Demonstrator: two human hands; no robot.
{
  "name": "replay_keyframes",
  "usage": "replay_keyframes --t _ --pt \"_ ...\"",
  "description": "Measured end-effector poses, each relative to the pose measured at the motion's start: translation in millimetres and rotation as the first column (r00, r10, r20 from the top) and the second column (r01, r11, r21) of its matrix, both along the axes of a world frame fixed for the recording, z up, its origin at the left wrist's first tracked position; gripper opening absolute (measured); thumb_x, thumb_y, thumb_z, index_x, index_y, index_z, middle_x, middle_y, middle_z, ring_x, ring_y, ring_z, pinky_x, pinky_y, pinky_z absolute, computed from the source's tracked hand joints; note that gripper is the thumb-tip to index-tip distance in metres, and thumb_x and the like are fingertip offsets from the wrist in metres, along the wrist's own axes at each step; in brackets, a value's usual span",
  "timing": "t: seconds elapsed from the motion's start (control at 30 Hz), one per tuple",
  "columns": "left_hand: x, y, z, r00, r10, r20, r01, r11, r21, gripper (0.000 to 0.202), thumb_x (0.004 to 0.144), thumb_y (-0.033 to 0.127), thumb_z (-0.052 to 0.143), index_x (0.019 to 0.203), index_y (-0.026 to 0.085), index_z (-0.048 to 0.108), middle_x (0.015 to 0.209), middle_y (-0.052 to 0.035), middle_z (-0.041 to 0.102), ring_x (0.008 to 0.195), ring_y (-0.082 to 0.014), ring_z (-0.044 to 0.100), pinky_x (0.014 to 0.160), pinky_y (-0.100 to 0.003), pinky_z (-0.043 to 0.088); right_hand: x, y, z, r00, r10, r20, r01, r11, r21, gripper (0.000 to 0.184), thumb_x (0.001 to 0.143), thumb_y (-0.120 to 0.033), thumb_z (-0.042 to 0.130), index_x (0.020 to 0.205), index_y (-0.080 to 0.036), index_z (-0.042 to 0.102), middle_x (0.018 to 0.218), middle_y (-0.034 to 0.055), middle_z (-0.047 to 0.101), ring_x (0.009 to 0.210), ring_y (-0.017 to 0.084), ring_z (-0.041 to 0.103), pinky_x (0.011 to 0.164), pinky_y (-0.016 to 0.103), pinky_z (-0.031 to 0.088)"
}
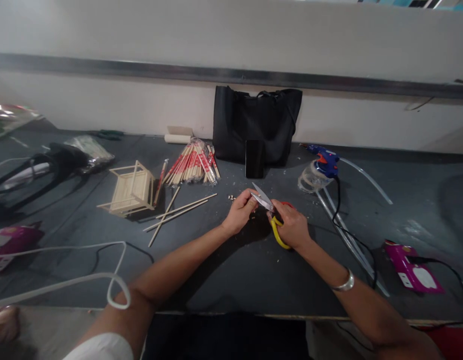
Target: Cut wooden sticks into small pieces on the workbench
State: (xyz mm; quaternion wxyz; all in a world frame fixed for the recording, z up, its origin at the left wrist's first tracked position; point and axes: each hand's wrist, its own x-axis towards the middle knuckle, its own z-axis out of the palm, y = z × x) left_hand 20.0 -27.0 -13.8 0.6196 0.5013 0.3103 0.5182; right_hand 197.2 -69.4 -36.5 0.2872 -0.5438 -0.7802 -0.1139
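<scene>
My right hand (292, 226) is closed around the yellow and red handles of a pair of scissors (263, 198), whose blades stand apart and point up and left. The fingertips of my left hand (240, 212) are pinched together by the lower blade. Whatever they hold is too small to make out. Small cut bits of wood (232, 198) lie on the dark table just beyond my left hand. Several loose chopsticks (181, 210) are spread to its left. A small chair-like frame built of sticks (131, 192) stands farther left.
Red-wrapped chopsticks (191, 162) lie at the back beside a black bag (239, 125), against which a phone (255, 159) leans. On the right, a blue glue gun (327, 161) rests on a clear jar (312, 177), near clear glue sticks (346, 235) and a magenta power strip (413, 265) with cord.
</scene>
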Motion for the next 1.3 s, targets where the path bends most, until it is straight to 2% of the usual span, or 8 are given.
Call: replay_keyframes --t 0.27,0.4,0.53,0.67,0.8,1.0,1.17,1.3 --pt "-1 0 3.5 0.998 -0.012 -0.061 0.015 0.998 0.061 0.054 0.079 0.071 0.065 0.073 0.02 0.05 0.059 0.0067 0.041 0.055 -0.0086 0.036 0.053 -0.022 0.034 0 -1 -3.8 0.998 -0.022 -0.058 0.018 0.996 -0.083 0.031 0.09 -0.028 0.052 0.115 -0.022 0.07 0.088 0.0064 0.077 0.073 0.019 0.07 0.064 0.026 0.052" --pt "-12 8 5.1 0.96 0.042 -0.278 0.019 0.977 0.213 0.038 0.092 0.056 0.054 0.08 0.019 0.056 0.065 0.0035 0.05 0.061 -0.0113 0.045 0.06 -0.024 0.039 2 2 3.2 0.985 -0.041 -0.167 0.036 0.999 -0.033 0.03 0.093 -0.033 0.051 0.111 -0.02 0.07 0.086 0.0064 0.076 0.067 0.017 0.068 0.063 0.025 0.052" --pt "-31 26 7.8 0.74 0.187 -0.647 0.195 0.86 0.472 0.017 0.089 0.027 0.05 0.077 0.019 0.058 0.07 0.0006 0.06 0.069 -0.0146 0.054 0.077 -0.03 0.042 6 7 11.3 0.954 -0.108 -0.279 0.102 0.994 -0.034 0.033 0.093 -0.043 0.053 0.107 -0.019 0.071 0.066 0.001 0.068 0.054 0.015 0.062 0.059 0.025 0.05" --pt "-44 42 5.7 0.474 0.264 -0.84 0.408 0.779 0.476 0.011 0.081 0.019 0.051 0.073 0.019 0.057 0.069 -0.0009 0.062 0.07 -0.0176 0.058 0.079 -0.035 0.039 7 8 14.2 0.936 -0.105 -0.336 0.103 0.994 -0.025 0.037 0.092 -0.047 0.053 0.106 -0.018 0.071 0.067 0.0016 0.069 0.053 0.014 0.06 0.058 0.025 0.05" --pt "-52 49 2.3 0.356 0.332 -0.873 0.523 0.703 0.481 0.012 0.082 0.021 0.051 0.073 0.019 0.059 0.071 -0.0039 0.064 0.077 -0.021 0.059 0.077 -0.036 0.036 6 8 13.6 0.931 -0.111 -0.349 0.106 0.994 -0.031 0.036 0.091 -0.047 0.054 0.104 -0.019 0.071 0.068 0.0015 0.069 0.053 0.014 0.06 0.058 0.025 0.05" --pt "-59 55 -3.6 0.337 0.318 -0.886 0.532 0.713 0.458 0.009 0.079 0.022 0.054 0.077 0.019 0.062 0.077 -0.0044 0.066 0.081 -0.0218 0.058 0.078 -0.036 0.036 6 8 14.2 0.931 -0.11 -0.348 0.093 0.994 -0.065 0.034 0.09 -0.044 0.054 0.106 -0.02 0.072 0.064 -0.0001 0.067 0.052 0.014 0.058 0.058 0.024 0.049" --pt "-65 62 -2.2 0.405 0.251 -0.879 0.503 0.742 0.444 0.011 0.074 0.018 0.056 0.081 0.019 0.064 0.078 -0.0026 0.066 0.081 -0.02 0.058 0.08 -0.034 0.038 6 8 14.5 0.93 -0.105 -0.353 0.086 0.994 -0.07 0.033 0.089 -0.042 0.054 0.106 -0.02 0.072 0.065 0.0003 0.067 0.052 0.014 0.058 0.057 0.025 0.048" --pt "-72 65 5.1 0.448 0.191 -0.873 0.565 0.697 0.442 0.013 0.074 0.016 0.057 0.081 0.02 0.067 0.082 -0.0027 0.067 0.083 -0.02 0.057 0.083 -0.034 0.036 6 8 13.0 0.932 -0.106 -0.346 0.084 0.993 -0.078 0.033 0.088 -0.042 0.055 0.106 -0.02 0.072 0.066 0.0005 0.067 0.053 0.014 0.058 0.058 0.025 0.049"
